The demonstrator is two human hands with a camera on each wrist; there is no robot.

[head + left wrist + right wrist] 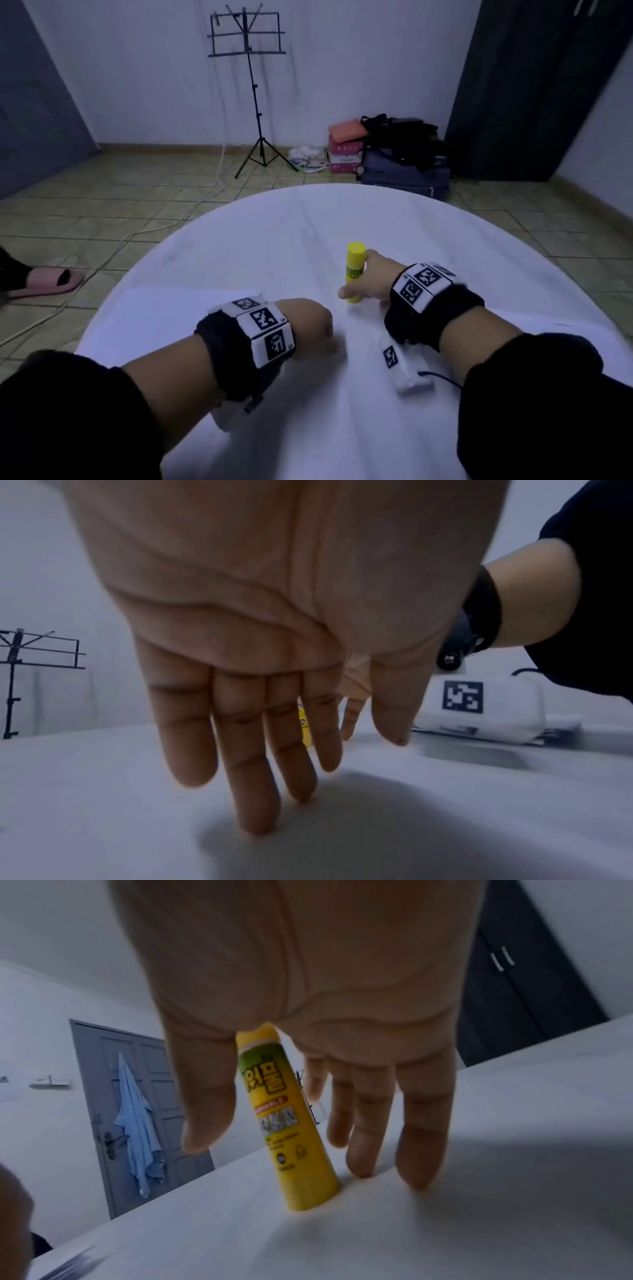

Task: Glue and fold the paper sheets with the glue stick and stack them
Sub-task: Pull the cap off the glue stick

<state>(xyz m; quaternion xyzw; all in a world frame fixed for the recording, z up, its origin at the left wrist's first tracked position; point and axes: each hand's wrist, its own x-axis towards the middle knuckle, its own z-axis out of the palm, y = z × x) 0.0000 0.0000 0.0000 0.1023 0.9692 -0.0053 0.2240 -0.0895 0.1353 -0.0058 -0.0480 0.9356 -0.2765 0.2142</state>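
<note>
Fingers (424,1123) of right hand (371,277) spread loosely beside upright glue stick (284,1118), not yet gripping; left hand (274,642) relaxed. Best closed squarely around its middle.

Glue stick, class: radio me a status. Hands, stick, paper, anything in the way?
Right hand around upright glue stick, grip unclear. Left hand open, fingertips on table. Paper sheets flat at left. Nothing in the way.

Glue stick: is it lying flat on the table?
No, the glue stick stands upright on the table, its cap on, between the right hand's thumb and fingers.
</note>
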